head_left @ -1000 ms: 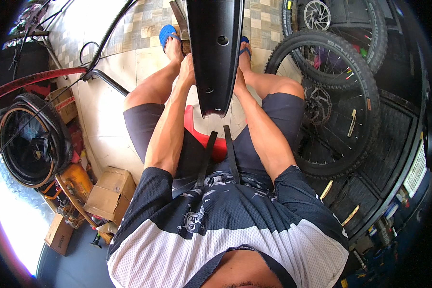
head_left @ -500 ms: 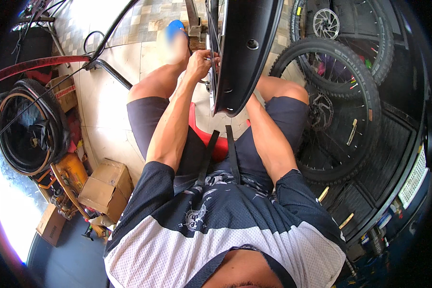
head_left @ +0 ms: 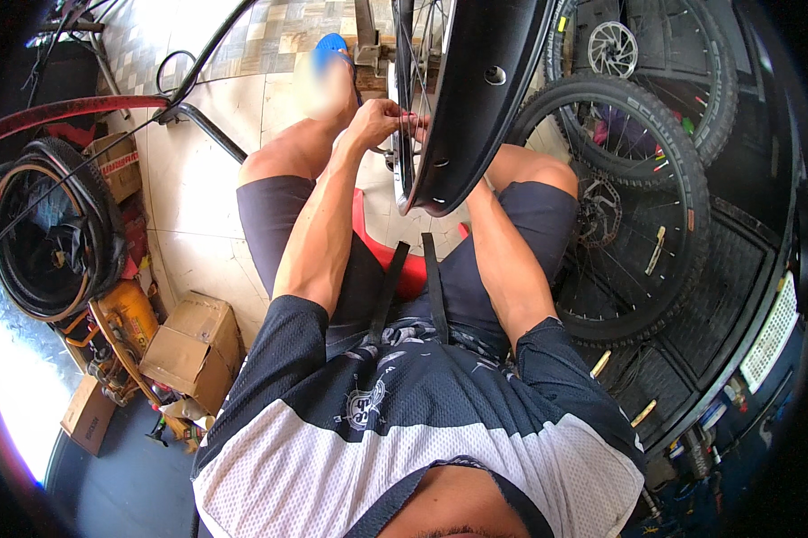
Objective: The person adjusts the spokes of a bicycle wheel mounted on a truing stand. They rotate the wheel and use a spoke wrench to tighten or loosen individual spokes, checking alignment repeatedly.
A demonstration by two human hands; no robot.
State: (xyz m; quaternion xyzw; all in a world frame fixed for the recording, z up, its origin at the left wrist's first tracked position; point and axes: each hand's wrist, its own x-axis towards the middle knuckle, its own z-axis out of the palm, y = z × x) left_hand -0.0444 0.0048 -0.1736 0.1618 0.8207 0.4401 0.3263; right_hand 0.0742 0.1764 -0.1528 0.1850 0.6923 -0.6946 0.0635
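A wide black bicycle rim [head_left: 473, 115] stands upright between my knees, with thin spokes [head_left: 408, 76] along its left side. My left hand [head_left: 373, 124] is beside those spokes, thumb and fingers pinched together. A small reddish bit shows at its fingertips, too little to name. My right forearm passes behind the rim, which hides most of my right hand [head_left: 420, 130]. Only some fingertips show through the spokes, close to the left fingertips. I cannot make out whether they grip anything.
A metal stand [head_left: 366, 36] rises beyond the wheel. Two tyred wheels with disc rotors [head_left: 612, 49] lie at the right. Stacked tyres [head_left: 56, 242], an orange tool case [head_left: 133, 321] and a cardboard box [head_left: 193, 350] stand at the left. A black bar [head_left: 208, 134] reaches in from the left.
The rim has shifted right and now leans, uncovering more spokes. My left hand has moved slightly right, and fingertips of the right hand show more clearly through the spokes.
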